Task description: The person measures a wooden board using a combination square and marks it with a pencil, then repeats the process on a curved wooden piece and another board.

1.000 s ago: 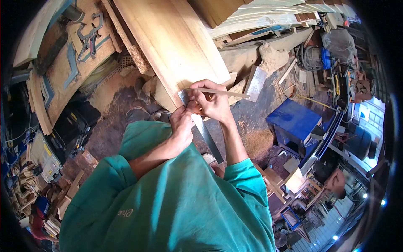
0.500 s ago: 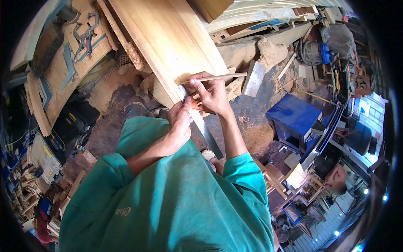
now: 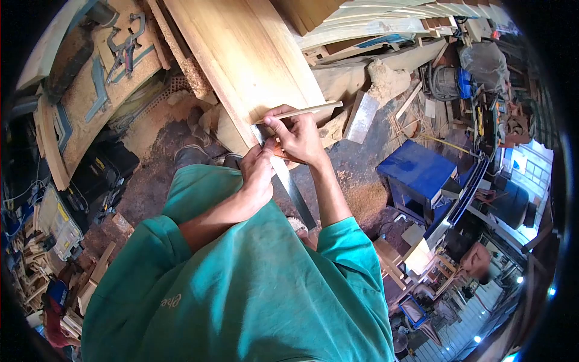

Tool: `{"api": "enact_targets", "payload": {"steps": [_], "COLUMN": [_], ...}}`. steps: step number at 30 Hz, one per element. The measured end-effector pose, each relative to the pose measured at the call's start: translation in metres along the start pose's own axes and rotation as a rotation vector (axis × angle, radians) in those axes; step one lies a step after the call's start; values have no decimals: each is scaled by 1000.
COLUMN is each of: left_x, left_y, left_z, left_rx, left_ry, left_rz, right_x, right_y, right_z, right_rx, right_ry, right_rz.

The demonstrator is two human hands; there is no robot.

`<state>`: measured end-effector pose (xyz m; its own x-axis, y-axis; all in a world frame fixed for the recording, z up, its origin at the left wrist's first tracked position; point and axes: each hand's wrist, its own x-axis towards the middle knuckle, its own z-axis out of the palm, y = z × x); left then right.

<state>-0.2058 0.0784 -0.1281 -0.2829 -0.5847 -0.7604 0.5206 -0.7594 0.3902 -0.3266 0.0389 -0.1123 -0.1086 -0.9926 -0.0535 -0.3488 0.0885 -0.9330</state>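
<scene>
A wide pale wooden board runs away from me at the top of the head view. At its near end my left hand is closed on a try square, whose metal blade slants down toward my body. The square's orange-brown stock shows between my hands, partly covered. My right hand pinches a long, flat, pale carpenter's pencil, its writing end over the board near the blade. The lower fingers of that hand are curled beside the stock.
On the left, a sawdust-covered bench bears clamps. A blue box-like stand is at the right. Stacked planks lie beyond the board, and a metal-faced block lies beside it. Another person is at the lower right.
The pencil and my right hand have shifted slightly left and down at the board's end. My left hand stays on the square. The whole view has moved a little.
</scene>
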Motion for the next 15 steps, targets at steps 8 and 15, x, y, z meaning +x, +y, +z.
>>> {"api": "enact_targets", "payload": {"steps": [8,15], "left_x": [8,8], "left_y": [-6,-8], "left_z": [-7,-8], "left_rx": [49,28], "left_ry": [-35,-8], "left_rz": [-26,-21], "right_x": [2,5], "right_y": [-4,-10], "right_z": [-1,-3], "right_rx": [-54,-111], "right_ry": [-8,-27], "right_rz": [63,36]}}
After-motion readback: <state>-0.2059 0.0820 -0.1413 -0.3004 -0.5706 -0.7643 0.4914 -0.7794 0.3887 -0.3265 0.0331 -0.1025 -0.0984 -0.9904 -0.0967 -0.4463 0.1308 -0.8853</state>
